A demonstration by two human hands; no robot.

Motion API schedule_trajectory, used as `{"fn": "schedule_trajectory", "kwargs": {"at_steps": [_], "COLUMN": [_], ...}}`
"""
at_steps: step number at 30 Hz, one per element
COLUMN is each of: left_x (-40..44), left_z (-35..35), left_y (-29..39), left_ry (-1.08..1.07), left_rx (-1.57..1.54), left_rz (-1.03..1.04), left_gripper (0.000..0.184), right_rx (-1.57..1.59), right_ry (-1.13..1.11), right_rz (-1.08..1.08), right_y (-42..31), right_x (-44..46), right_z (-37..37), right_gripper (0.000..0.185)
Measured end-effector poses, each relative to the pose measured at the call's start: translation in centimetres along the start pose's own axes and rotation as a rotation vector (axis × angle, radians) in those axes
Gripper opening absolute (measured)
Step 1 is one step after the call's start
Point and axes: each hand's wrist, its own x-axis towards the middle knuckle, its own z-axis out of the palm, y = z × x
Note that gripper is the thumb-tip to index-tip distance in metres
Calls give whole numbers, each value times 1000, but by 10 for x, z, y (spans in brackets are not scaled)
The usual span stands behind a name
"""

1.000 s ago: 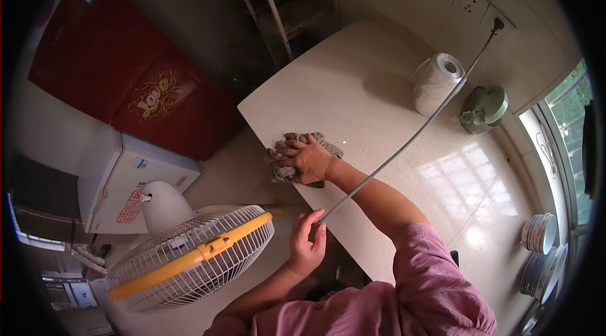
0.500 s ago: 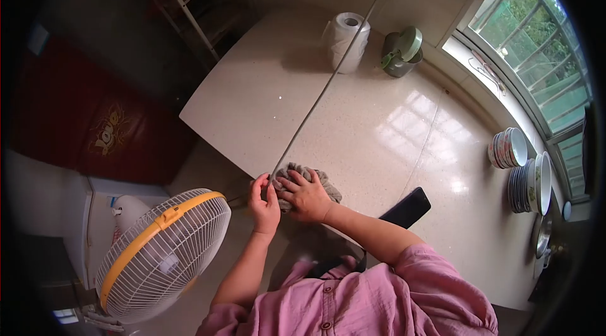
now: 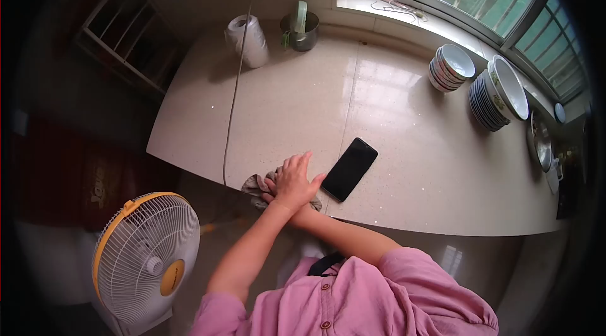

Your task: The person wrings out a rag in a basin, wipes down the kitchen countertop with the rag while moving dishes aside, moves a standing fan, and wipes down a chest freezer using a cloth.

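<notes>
Black smartphone [image 3: 350,170], long axis diag., lies just R of nearer, spread L hand [image 3: 297,182]; R hand [image 3: 269,189] on rag [image 3: 252,185], grip unclear.

The phone [image 3: 350,170] lies on the counter [image 3: 410,165], right of the cloth [image 3: 254,188].

Just below the centre of the frame, the bare left hand [image 3: 295,183], fingers extended, crosses over the largely hidden right hand [image 3: 271,185] on a crumpled grey-brown cloth [image 3: 253,186] at the glossy beige countertop's [image 3: 290,108] edge, beside a black rectangular phone [image 3: 351,169].
</notes>
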Motion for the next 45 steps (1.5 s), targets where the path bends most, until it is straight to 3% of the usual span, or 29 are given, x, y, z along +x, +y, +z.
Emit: {"fn": "schedule_trajectory", "kwargs": {"at_steps": [1,2,4,5,11,13,15,17,19,23,31,32,34,36,38,43,45], "left_x": [6,13,23,24,41,52,66,85,102,111,80,75,65,56,48,32,32], "left_z": [11,19,32,37,49,51,52,51,45,43,46,49,56,63,75,99,105], "left_y": [23,42,68,72,76,70,64,55,46,26,36,40,49,64,76,99,93], "left_ry": [-122,-131,-364,-378,-491,-490,-431,-388,-368,-310,-290,-287,-249,-249,-233,-134,-97], "left_rx": [79,76,281,282,370,344,349,340,335,325,294,286,283,280,289,322,324], "left_rz": [25,41,1,17,16,26,9,-17,-42,-32,-53,-18,-35,-16,-10,-99,-127], "left_gripper": [71,71,87,87,95,98,98,98,97,96,93,93,94,94,94,91,90], "right_rx": [217,269,314,365,345,366,399,361,362,381,-30,-52,-45,-30,-1,119,175], "right_ry": [44,-224,-310,-392,-172,146,155,-241,-284,-199,-42,-24,83,90,46,-54,6], "right_rz": [-2,8,14,4,64,94,221,114,176,458,1260,1285,1589,1726,1640,956,903], "right_y": [6,7,12,14,6,11,12,33,47,83,183,193,211,212,198,158,168], "right_x": [9,9,15,15,-9,-19,-25,-43,-63,-132,-293,-304,-313,-292,-275,-298,-326], "right_z": [-27,-56,-78,-83,-51,-56,-73,-107,-132,-159,-193,-191,-187,-184,-182,-190,-190], "right_gripper": [47,47,48,49,50,50,49,51,59,63,67,67,65,64,67,67,67]}}
